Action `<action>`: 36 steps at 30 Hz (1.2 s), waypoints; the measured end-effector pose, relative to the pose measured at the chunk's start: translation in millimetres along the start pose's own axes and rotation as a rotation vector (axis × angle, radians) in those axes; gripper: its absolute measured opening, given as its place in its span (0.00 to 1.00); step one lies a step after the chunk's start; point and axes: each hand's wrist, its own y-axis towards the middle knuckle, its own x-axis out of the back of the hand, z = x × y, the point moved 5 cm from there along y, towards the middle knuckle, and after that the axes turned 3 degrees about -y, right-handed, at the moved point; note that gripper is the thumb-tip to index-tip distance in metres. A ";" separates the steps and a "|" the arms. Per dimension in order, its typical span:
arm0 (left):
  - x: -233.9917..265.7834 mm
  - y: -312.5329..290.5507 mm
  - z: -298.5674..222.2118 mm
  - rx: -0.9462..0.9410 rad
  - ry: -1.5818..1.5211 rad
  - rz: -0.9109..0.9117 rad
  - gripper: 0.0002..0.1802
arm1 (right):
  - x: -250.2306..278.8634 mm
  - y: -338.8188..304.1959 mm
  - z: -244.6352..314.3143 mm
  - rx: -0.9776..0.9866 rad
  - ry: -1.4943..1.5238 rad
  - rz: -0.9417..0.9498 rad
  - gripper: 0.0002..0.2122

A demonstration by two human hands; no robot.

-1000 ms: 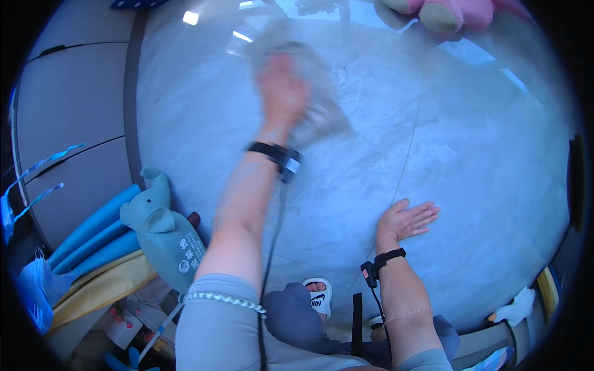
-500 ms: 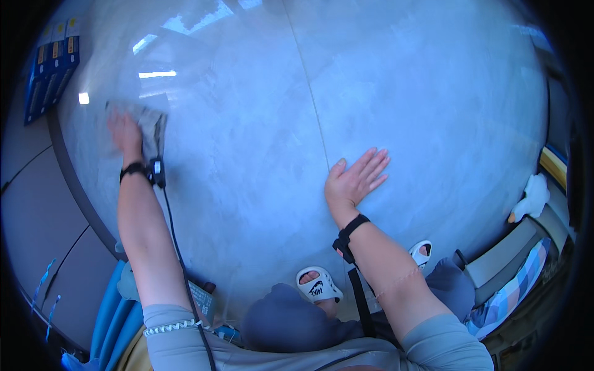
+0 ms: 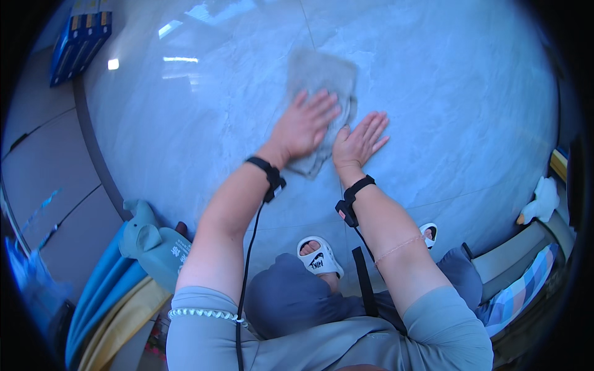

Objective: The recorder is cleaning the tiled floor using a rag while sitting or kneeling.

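A grey cloth, slightly blurred, is spread on the glossy floor in front of me. Pressed on top of it with fingers outstretched is my left hand. The cloth sticks out beyond the fingertips and also below the palm. Close by on the right, my right hand lies flat on the floor, fingers spread, its thumb near the cloth's right edge. A black band sits on each wrist.
Blue boxes stand at the far left beside grey cabinet fronts. A grey-green elephant-shaped thing is at the near left, by blue and yellow fabric. My white slides are below. A white plush toy rests on the right.
My left hand has swept the cloth from the far left to the middle, close to my right hand. The right hand stays flat on the floor. The view has shifted a little.
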 end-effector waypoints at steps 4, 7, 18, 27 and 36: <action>-39.5 -89.2 -76.6 0.056 -0.052 0.040 0.34 | 8.2 -3.8 -21.7 0.310 0.172 0.098 0.37; -69.6 -133.9 -126.2 0.064 -0.068 0.023 0.33 | 14.3 14.8 -54.3 0.531 0.275 0.293 0.32; -80.7 -387.1 -27.6 1.084 0.253 -0.500 0.34 | 91.5 -7.1 -199.1 0.420 -0.271 0.507 0.31; -60.9 -467.9 36.9 1.584 0.319 -0.553 0.34 | 116.2 -24.1 -187.5 0.477 -0.492 0.630 0.36; -59.3 -100.0 -62.0 0.378 0.180 -0.205 0.31 | 118.4 -3.7 -202.4 0.480 -0.640 0.740 0.36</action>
